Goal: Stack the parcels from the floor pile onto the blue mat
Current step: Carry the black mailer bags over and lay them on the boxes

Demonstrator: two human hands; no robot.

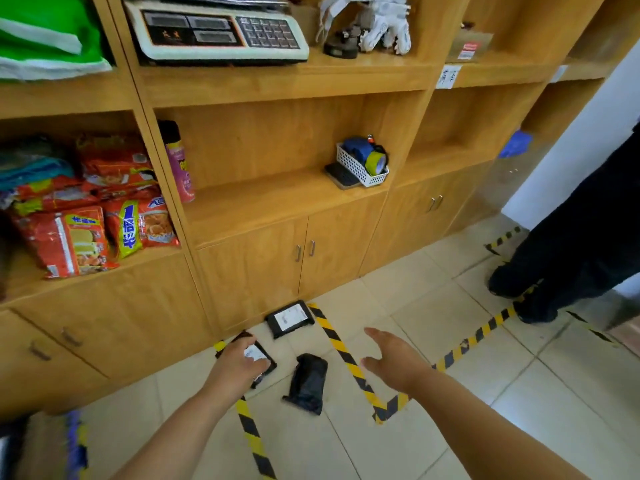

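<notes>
Three black parcels lie on the tiled floor between strips of yellow-black tape. My left hand (239,363) grips the nearest, a flat parcel with a white label (266,362), at the foot of the cabinet. A second flat labelled parcel (290,318) lies farther back against the cabinet doors. A crumpled black bag parcel (307,382) lies in the middle. My right hand (393,358) hovers to its right with straight fingers, holding nothing. The blue mat is not clearly in view; a blue edge (74,441) shows at the bottom left.
A wooden shelving unit (277,202) with cupboard doors stands directly ahead, holding snack packets, a scale and a white basket. Another person's dark-trousered legs and shoes (554,271) stand on the floor at the right. Hazard tape (346,358) marks the tiles.
</notes>
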